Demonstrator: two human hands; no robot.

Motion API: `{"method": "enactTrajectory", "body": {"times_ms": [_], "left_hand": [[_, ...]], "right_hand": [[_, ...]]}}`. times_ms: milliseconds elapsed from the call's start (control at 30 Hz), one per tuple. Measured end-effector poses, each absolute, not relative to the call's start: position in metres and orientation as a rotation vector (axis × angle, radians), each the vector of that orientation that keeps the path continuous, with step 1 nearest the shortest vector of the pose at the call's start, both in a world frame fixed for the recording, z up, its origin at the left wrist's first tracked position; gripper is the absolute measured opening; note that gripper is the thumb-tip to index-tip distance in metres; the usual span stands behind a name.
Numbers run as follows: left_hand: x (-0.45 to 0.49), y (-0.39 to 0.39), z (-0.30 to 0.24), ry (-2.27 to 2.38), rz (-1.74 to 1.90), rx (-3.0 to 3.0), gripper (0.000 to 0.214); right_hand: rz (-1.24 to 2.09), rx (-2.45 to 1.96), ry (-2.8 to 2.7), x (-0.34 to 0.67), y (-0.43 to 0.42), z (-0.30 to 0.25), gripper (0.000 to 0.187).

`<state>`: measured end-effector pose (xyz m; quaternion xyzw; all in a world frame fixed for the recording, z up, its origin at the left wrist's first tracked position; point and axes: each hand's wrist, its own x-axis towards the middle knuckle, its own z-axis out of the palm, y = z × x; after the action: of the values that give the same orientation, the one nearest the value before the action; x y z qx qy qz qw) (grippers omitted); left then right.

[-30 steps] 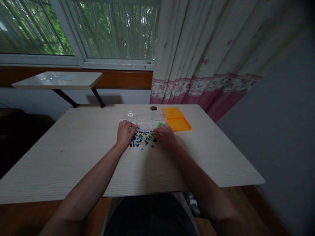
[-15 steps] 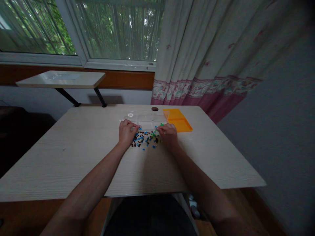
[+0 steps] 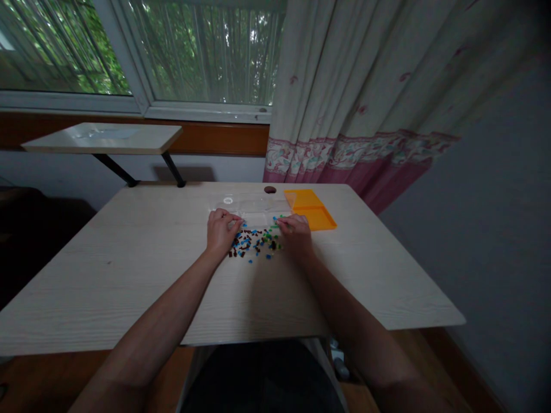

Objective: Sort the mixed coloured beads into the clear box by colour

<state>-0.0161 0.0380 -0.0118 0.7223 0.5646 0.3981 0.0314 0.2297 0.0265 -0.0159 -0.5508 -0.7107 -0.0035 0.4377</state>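
Observation:
A scatter of tiny blue, green and dark brown pieces (image 3: 255,243) lies on the pale wooden table (image 3: 129,269). My left hand (image 3: 220,231) rests at the left edge of the scatter with its fingers curled in over the pieces. My right hand (image 3: 295,234) sits at the right edge, fingers bent down among the green pieces. Whatever either hand pinches is too small to name. Just beyond the hands lies a clear plastic compartment tray (image 3: 258,207).
An orange lid or tray (image 3: 310,210) lies right of the clear tray. A small dark round object (image 3: 270,189) sits near the table's far edge. A second small table (image 3: 103,137) stands under the window. A curtain (image 3: 357,92) hangs at the back right.
Both hands have shifted slightly away from me, towards the clear tray, and stay at the edges of the scatter. The view has drifted a little.

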Motion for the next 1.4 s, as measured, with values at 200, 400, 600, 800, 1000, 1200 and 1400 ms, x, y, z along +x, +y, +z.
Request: {"method": "enactTrajectory", "body": {"times_ms": [200,400,600,800,1000,1200,1400], "left_hand": [[-0.015,0.038,-0.014,1.746,1.198,2.239,0.024],[-0.016,0.039,-0.015,1.768,1.188,2.269,0.025],[-0.014,0.038,-0.014,1.818,1.164,2.288,0.021],[-0.010,0.032,-0.006,1.847,1.264,2.303,0.033],[-0.007,0.029,-0.005,1.768,1.288,2.320,0.033],[-0.005,0.029,-0.008,1.734,1.276,2.327,0.033],[-0.004,0.028,-0.006,1.730,1.252,2.334,0.032]], "right_hand": [[-0.011,-1.352,-1.904,0.217,0.025,-0.018,0.020],[-0.060,-1.390,-1.877,0.219,0.026,-0.019,0.019],[-0.141,-1.371,-1.814,0.222,0.031,-0.020,0.016],[-0.233,-1.421,-1.771,0.226,0.032,-0.011,0.018],[-0.242,-1.427,-1.862,0.212,0.028,-0.013,0.018],[-0.251,-1.447,-1.892,0.208,0.028,-0.018,0.017],[-0.277,-1.446,-1.940,0.208,0.028,-0.020,0.020]]}}
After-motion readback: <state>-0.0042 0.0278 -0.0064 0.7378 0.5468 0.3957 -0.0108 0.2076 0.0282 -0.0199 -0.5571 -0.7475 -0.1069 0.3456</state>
